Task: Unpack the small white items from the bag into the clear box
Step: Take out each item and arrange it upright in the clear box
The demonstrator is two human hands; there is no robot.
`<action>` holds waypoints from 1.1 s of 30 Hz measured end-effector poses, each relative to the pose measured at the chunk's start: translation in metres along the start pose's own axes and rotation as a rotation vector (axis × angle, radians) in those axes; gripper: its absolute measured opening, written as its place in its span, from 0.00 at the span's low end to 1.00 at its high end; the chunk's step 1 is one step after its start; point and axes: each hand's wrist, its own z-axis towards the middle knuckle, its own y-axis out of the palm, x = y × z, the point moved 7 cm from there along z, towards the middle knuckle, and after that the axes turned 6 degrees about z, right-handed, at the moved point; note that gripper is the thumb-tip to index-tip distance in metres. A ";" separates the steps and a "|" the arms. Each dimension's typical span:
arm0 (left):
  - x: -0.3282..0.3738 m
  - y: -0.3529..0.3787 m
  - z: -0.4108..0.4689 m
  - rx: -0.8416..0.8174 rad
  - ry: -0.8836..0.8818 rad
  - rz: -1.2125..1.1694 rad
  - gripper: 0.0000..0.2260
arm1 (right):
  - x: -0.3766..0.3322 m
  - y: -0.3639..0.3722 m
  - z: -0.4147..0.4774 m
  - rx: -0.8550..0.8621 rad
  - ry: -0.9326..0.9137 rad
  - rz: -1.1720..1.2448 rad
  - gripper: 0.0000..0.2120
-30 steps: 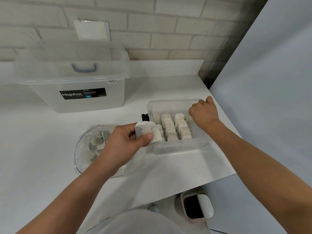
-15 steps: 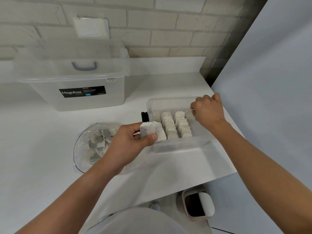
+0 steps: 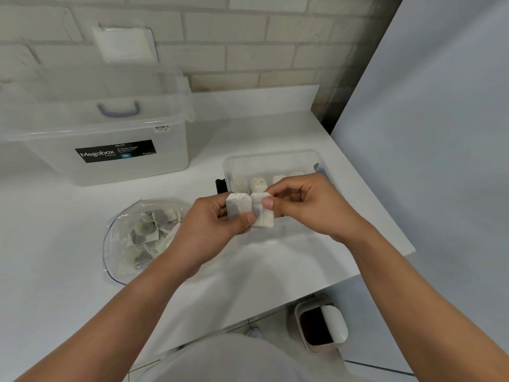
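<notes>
2 hands meet above the near edge of the clear box [image 3: 271, 157]. The left hand [image 3: 212, 224] curls round a small stack of white sachets [image 3: 238, 209], with its thumb pressed across their lower front. The right hand [image 3: 305, 208] pinches the rightmost sachet [image 3: 263, 216] between thumb and forefinger, apparently to peel it off the stack. The sachets stand upright, flat faces toward the person and long axis running top to bottom.

The box lies directly beyond and below the hands, so the coming move looks like a short carry forward and down. The right hand is the nearer one, already over the box's near right part. Turned as it is, the sachet should slot in on edge like those already filed.

Inside the box, the tops of 4 rows of sachets show past the knuckles; the hands hide the rest. Left of the left hand, the clear bag [image 3: 143, 232] lies on the white table [image 3: 55, 216], its heap of loose sachets well short of used up, so I judge the job partway done. Further back on the left stands a large Megabox tub [image 3: 110, 150], and a waste bin [image 3: 321, 326] sits on the floor below the table's corner.
</notes>
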 end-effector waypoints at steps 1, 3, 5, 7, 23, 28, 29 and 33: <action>-0.001 0.003 0.000 -0.013 -0.011 -0.033 0.12 | 0.000 -0.004 -0.002 0.032 -0.009 0.026 0.05; -0.002 0.009 0.000 -0.049 -0.036 -0.088 0.12 | 0.003 -0.011 -0.006 0.084 -0.010 0.062 0.05; -0.001 0.014 -0.001 -0.079 -0.048 -0.102 0.13 | 0.007 -0.014 -0.009 0.110 0.011 0.088 0.05; 0.001 0.017 -0.001 -0.083 -0.045 -0.082 0.11 | 0.008 -0.016 -0.013 0.102 0.025 0.088 0.04; 0.012 0.010 0.002 0.002 -0.031 0.231 0.07 | -0.023 -0.084 0.005 0.222 -0.060 -0.550 0.03; 0.004 0.011 -0.001 -0.030 -0.114 -0.036 0.13 | -0.013 -0.107 0.040 0.272 -0.016 -0.997 0.06; 0.004 0.011 0.000 -0.038 -0.111 -0.048 0.14 | -0.007 -0.107 0.048 0.259 -0.002 -1.077 0.07; 0.002 0.007 0.000 -0.040 -0.090 0.011 0.11 | 0.023 -0.097 0.073 0.141 0.073 -1.304 0.10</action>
